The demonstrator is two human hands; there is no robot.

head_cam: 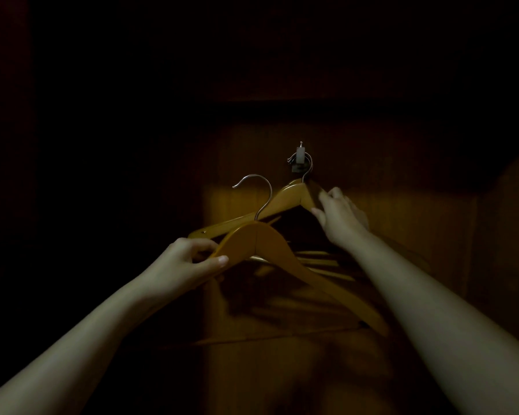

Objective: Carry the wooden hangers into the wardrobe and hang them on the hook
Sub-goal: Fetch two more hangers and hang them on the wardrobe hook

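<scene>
Wooden hanger (270, 250), below the hook (300, 157), sits clamped in left hand (189, 265) fingers. Right hand (339, 217) fingers clamp a hung hanger (288, 199).

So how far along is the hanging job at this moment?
Partly done. Several wire hooks already sit on the wall hook, so some hangers are up. The right hand grips the hung hanger near its top. The left hand holds the free hanger, its wire hook not yet on anything. That one is left to hang; the dark hides whether more wait.
</scene>
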